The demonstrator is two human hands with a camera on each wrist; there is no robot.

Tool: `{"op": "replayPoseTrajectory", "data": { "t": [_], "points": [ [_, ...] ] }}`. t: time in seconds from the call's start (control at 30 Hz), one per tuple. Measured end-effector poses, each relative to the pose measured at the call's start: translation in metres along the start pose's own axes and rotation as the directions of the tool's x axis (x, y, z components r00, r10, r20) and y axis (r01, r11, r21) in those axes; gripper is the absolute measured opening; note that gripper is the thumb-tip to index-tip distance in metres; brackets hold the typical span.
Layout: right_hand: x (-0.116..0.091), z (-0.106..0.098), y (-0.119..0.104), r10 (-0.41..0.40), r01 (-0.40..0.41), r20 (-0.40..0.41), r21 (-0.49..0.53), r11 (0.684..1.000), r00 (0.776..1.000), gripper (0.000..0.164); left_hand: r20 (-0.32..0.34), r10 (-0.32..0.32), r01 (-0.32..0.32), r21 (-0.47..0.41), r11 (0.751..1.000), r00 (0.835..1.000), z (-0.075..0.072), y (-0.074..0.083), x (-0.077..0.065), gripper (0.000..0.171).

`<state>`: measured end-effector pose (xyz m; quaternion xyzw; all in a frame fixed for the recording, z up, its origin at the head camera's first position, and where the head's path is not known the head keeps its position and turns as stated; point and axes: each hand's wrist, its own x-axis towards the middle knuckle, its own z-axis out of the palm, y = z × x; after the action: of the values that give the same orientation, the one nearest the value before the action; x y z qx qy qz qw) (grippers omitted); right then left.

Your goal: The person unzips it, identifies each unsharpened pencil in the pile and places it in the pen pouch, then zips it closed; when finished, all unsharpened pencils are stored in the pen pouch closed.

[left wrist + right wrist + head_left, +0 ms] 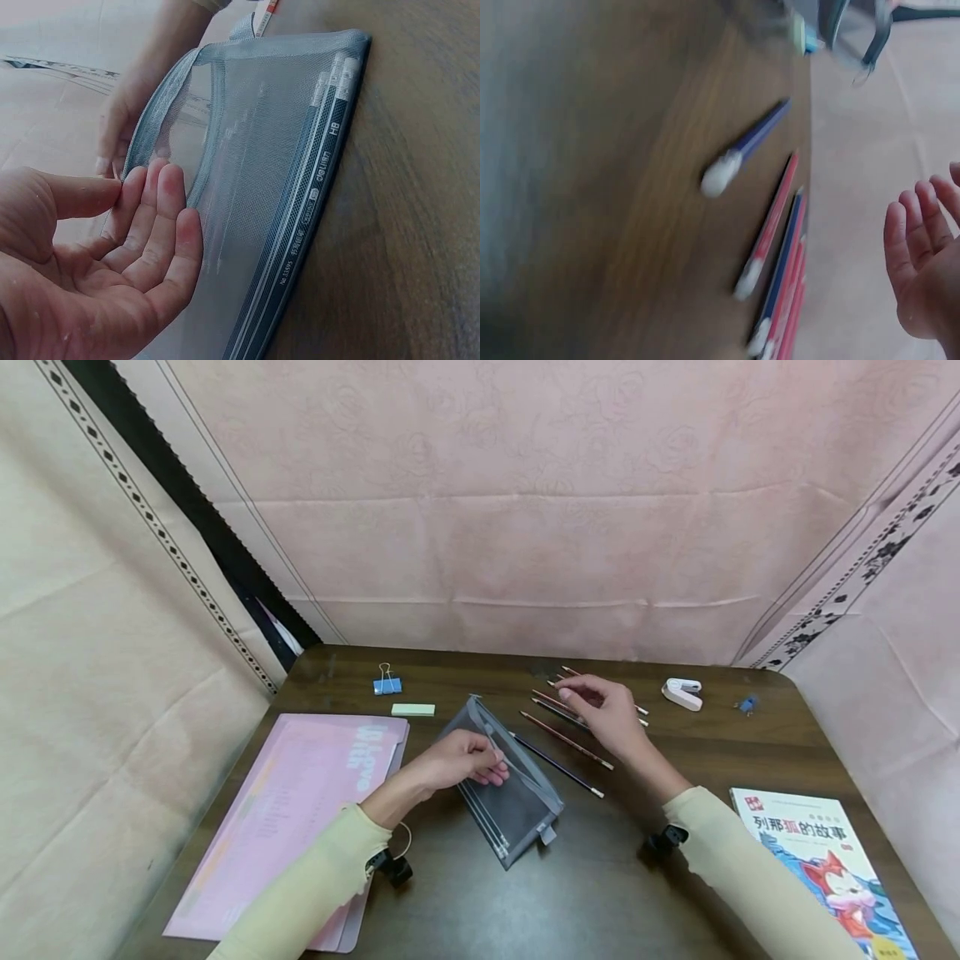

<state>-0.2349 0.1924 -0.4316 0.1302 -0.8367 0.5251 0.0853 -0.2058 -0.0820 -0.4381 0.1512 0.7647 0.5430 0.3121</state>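
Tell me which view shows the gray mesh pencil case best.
The left wrist view: the gray mesh pencil case is close up, pencils visible inside. The head view shows it smaller; the right wrist view, only a blurred part up top.

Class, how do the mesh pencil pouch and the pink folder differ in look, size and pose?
Look: the mesh pencil pouch is grey and see-through, with pencils showing inside; the pink folder bears pale lettering.
Size: the pouch looks smaller than the folder.
Pose: the left hand pinches the pouch's edge; the folder lies flat, unheld.
Both are longer than wide.
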Motion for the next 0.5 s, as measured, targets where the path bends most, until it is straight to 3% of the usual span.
{"op": "replayPoseTrajectory", "data": {
  "t": [0.13, 0.27, 0.4, 0.5],
  "points": [
    [0.006, -0.009, 0.014, -0.018, 0.018, 0.004, 0.012, 1.0, 1.0, 0.025, 0.0, -0.003, 0.003, 0.001, 1.0, 1.0, 0.0, 0.0, -0.001, 0.023],
    [0.016, -0.014, 0.042, -0.01, 0.01, -0.005, -0.027, 1.0, 1.0, 0.03, 0.002, -0.002, 0.002, -0.002, 1.0, 1.0, -0.001, -0.001, -0.001, 0.024],
    [0.027, -0.016, 0.069, -0.059, 0.058, 0.0, -0.176, 0.983, 0.998, 0.027, 0.0, -0.005, 0.005, 0.0, 1.0, 1.0, -0.002, -0.001, -0.001, 0.023],
    [0.034, -0.015, 0.082, -0.13, 0.138, 0.044, -0.305, 0.942, 0.99, 0.024, -0.005, -0.009, 0.009, 0.003, 1.0, 1.0, -0.003, 0.0, -0.001, 0.023]
  ]
}}
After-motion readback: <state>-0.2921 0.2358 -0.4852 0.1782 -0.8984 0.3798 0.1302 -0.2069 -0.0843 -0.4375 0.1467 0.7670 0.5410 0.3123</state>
